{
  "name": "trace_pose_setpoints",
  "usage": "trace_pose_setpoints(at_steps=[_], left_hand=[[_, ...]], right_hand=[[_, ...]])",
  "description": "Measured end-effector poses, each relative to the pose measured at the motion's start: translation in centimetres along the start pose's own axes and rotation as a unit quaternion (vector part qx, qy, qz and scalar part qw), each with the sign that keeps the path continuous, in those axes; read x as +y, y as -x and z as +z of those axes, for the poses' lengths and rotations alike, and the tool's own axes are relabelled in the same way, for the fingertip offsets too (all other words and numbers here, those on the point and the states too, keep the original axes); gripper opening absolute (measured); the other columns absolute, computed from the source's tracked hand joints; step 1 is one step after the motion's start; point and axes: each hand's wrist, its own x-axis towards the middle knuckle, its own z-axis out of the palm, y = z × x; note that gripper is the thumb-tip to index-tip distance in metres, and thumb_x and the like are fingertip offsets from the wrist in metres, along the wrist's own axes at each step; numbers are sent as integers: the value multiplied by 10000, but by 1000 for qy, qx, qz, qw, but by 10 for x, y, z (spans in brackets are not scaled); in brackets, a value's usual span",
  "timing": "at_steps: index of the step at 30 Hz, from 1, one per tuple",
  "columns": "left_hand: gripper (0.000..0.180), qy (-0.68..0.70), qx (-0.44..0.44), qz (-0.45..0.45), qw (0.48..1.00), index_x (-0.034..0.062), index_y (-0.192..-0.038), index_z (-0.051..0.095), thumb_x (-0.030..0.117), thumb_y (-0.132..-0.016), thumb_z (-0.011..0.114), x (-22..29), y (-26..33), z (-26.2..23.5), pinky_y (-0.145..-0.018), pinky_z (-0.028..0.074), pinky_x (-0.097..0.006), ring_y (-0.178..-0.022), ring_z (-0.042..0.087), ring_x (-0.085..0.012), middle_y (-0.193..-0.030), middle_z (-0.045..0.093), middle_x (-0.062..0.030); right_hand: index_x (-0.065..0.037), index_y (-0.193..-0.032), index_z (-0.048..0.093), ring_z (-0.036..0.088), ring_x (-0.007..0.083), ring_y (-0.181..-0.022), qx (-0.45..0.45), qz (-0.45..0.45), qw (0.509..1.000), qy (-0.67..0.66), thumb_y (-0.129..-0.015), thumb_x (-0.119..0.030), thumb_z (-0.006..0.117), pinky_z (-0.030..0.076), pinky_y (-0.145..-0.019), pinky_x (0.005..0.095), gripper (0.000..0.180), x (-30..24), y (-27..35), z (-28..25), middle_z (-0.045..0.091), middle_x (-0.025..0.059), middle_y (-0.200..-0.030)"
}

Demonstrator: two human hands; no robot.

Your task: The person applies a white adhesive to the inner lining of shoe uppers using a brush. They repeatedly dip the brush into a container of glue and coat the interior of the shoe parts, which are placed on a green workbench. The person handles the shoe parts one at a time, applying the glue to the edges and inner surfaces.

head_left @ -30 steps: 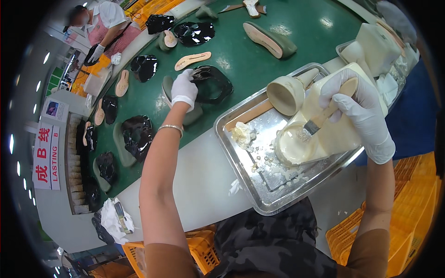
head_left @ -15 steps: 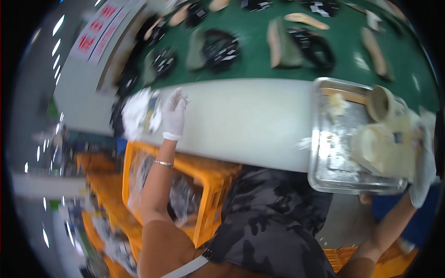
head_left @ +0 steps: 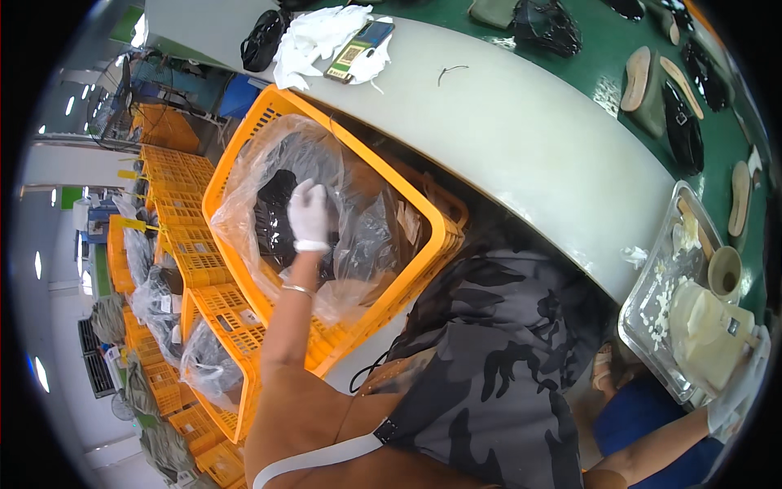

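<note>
Big orange plastic crate [head_left: 423, 244] sits beside the pale workbench edge [head_left: 529, 138], lined with a clear plastic bag [head_left: 244, 187] holding black shoe uppers [head_left: 273, 216]. Left hand [head_left: 309, 213], in a white glove, is down inside that bag, fingers curled over the black uppers; whether it has truly gripped one, I cannot tell. Right hand [head_left: 733, 403], also gloved, rests at the metal tray [head_left: 652, 326] edge, its grip unclear.
</note>
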Motion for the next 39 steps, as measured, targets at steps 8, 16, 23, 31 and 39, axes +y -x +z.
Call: trace_pose_setpoints(at_steps=[8,16,23,31,39], left_hand=[[510,-340,28,304,889,20,-1236,452,178,-764,564,64,86,48,-948,304,-486,-1069,425,-369,-1233,450,-203],[311,-346,-54,409,843,-14,-948,563,176,-706,516,62,76,70,-872,349,-404,-984,471,-274,-1007,526,-129],[447,-179,-16,454,873,24,-1176,513,100,-742,590,22,107,25,-975,296,-469,-1125,422,-320,-1182,482,-147],[476,123,44,-38,991,-29,-1149,463,66,-748,700,-76,48,29,-788,405,-271,-883,493,-138,-995,526,-72],[814,-186,60,276,941,44,-1287,376,10,-550,719,-31,-12,22,-964,345,-383,-1073,425,-357,-1162,449,-201]], right_hand=[[-44,-1267,442,481,187,-1115,-11,-85,966,245,-927,-124,421,386,-920,265,349,14,-19,-19,498,95,-1218],[-81,-1311,404,476,196,-1143,-28,-19,986,163,-877,28,438,389,-943,270,448,-21,3,8,481,100,-1261],[23,-1228,481,494,171,-1118,-3,-82,982,173,-948,-237,434,372,-948,248,385,-10,-1,2,514,112,-1210],[47,-1207,492,521,153,-1078,19,-75,997,11,-936,-186,479,400,-918,245,358,16,-11,-5,547,107,-1167],[40,-1209,493,518,148,-1068,21,-40,999,-2,-940,-190,471,394,-915,241,354,20,-11,-8,551,110,-1149]])
